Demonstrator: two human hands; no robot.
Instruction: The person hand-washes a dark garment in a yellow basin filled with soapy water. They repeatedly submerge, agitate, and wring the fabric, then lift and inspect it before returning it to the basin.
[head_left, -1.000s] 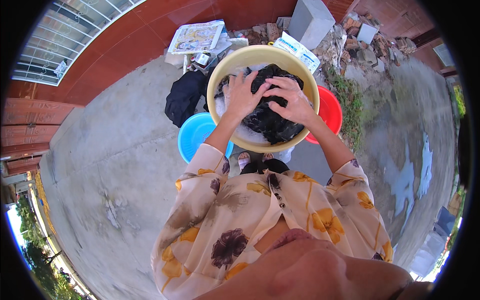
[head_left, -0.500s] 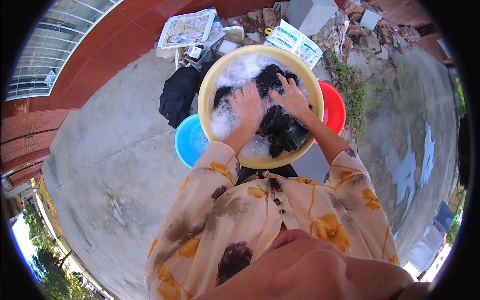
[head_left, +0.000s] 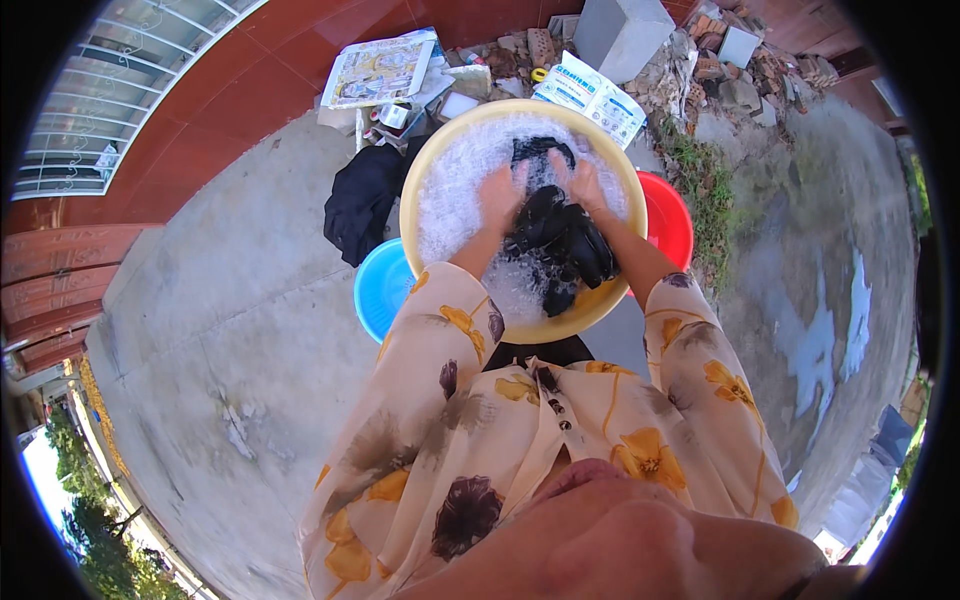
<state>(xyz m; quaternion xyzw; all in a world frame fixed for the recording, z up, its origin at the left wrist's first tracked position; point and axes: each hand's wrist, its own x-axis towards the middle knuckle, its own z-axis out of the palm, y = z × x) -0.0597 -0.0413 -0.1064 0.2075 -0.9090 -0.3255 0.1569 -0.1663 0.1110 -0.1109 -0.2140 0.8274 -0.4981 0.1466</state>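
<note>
A large cream-yellow basin [head_left: 409,205] holds foamy water and a wet black garment [head_left: 580,245]. Both of my hands are down in the suds near the basin's far half. My left hand [head_left: 502,195] is sunk in foam left of the black cloth, its fingers mostly hidden by suds. On the other side of the cloth, my right hand [head_left: 582,185] presses in against it, fingertips lost in the foam. Part of the garment bunches up between the hands, and the rest lies nearer me, bulging out of the water.
A blue basin [head_left: 378,290] sits lower left and a red basin [head_left: 670,222] to the right, both partly under the big one. Dark cloth [head_left: 358,205] lies at left. Behind are a white printed packet [head_left: 595,95], a grey block [head_left: 622,38] and brick rubble [head_left: 735,90].
My hands have sunk deeper into the suds, the right one drawing closer to the left. Foam has spread over the cloth's left part, and the near black folds have bunched up.
</note>
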